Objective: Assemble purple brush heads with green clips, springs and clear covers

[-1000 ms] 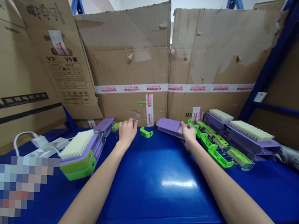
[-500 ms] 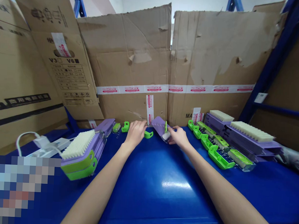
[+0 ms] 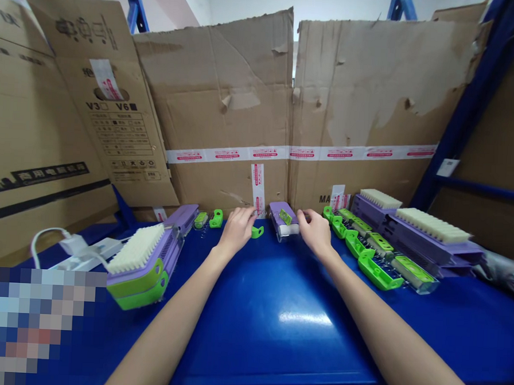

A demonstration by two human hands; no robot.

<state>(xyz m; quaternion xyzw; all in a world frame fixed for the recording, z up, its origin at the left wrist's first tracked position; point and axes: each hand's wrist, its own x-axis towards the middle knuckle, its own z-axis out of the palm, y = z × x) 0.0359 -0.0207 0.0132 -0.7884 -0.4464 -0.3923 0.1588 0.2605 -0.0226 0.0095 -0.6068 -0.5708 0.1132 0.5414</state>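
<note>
Near the back of the blue table, a purple block-shaped device (image 3: 282, 212) lies flat, with a white and clear section at its near end. A small green plate (image 3: 285, 217) leans on its top. My right hand (image 3: 317, 233) is just right of the device, fingers slightly apart and holding nothing I can see. To the left, my left hand (image 3: 236, 230) is closed in a pinch, and a thin coil spring (image 3: 261, 214) extends from its fingertips toward the device. Beneath that hand sits a green curved cap (image 3: 257, 232), partly hidden.
At left are a purple device with a cream ribbed pad (image 3: 137, 248) and a white power strip (image 3: 85, 256). Green caps (image 3: 379, 273) and clear-cased green pieces (image 3: 414, 272) form rows at right, beside purple devices (image 3: 435, 248). Cardboard panels (image 3: 226, 116) stand behind.
The purple device has gone from tilted in my right hand to flat on the table. My right hand has let go and moved slightly right. My left hand has barely shifted.
</note>
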